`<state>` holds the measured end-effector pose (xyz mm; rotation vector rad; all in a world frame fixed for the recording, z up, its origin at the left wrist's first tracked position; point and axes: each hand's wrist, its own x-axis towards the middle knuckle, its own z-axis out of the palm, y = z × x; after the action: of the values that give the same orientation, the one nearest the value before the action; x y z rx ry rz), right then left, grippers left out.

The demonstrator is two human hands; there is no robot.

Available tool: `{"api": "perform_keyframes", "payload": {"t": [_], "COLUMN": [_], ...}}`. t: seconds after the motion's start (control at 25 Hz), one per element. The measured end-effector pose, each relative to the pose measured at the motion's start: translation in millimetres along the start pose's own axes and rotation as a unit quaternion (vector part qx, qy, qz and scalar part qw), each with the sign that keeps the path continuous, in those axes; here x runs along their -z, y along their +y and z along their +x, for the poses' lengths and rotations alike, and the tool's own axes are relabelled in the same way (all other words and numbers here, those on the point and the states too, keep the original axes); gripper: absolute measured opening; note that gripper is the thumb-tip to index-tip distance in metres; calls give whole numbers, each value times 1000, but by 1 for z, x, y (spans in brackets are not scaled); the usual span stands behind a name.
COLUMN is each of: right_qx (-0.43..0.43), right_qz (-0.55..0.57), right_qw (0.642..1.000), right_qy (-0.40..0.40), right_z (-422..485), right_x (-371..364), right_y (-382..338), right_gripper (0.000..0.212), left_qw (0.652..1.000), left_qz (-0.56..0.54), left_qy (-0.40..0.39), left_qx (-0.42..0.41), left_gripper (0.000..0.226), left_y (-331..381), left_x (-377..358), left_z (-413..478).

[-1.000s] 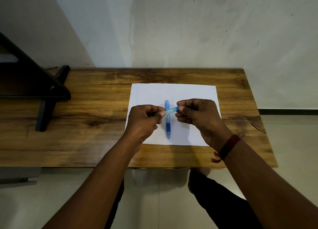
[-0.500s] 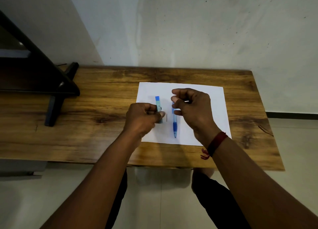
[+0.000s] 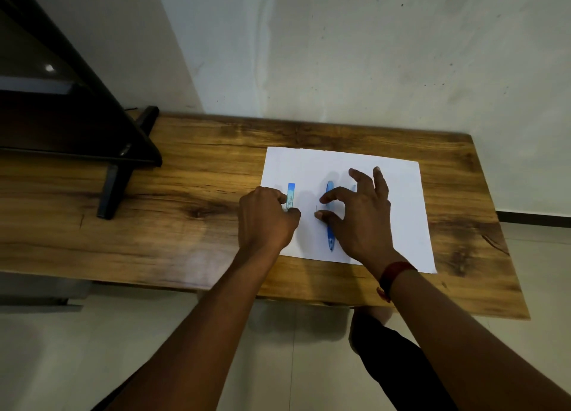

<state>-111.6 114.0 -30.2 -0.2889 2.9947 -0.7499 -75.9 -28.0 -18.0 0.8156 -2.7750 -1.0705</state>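
Now the blue pen (image 3: 330,237) lies lengthwise toward the wall on the paper (image 3: 340,163), just under the right hand (image 3: 361,222) with its grip spread apart, while the farther left hand (image 3: 265,222) pinches a small blue tube (image 3: 291,191).

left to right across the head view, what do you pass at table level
black stand → small blue case → blue pen → red wristband
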Motion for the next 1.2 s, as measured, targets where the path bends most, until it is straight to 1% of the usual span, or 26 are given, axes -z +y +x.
{"api": "perform_keyframes", "payload": {"t": [0.12,0.28,0.44,0.72,0.92,1.2], "right_qx": [21,21,19,16,8,8], "right_qz": [-20,-33,-25,-11,-8,3], "right_qw": [1000,999,999,1000,1000,1000], "right_qy": [0,-10,-21,-18,-12,-14], "right_z": [0,1,2,2,2,2], "right_x": [-8,-12,-16,-18,-19,-19], "right_y": [-3,-2,-1,-1,-1,-2], "right_gripper": [33,35,32,29,31,25], "left_qw": [1000,999,1000,1000,1000,1000], "left_qz": [19,31,16,5,1,-3], "left_qy": [-1,-3,-10,-16,-16,-16], "left_qx": [-5,-8,4,13,19,24], "left_gripper": [38,37,33,36,36,37], "left_y": [-2,-5,-7,-7,-7,-8], "left_x": [-3,-4,-6,-9,-9,-10], "left_z": [-2,-2,-1,0,1,2]}}
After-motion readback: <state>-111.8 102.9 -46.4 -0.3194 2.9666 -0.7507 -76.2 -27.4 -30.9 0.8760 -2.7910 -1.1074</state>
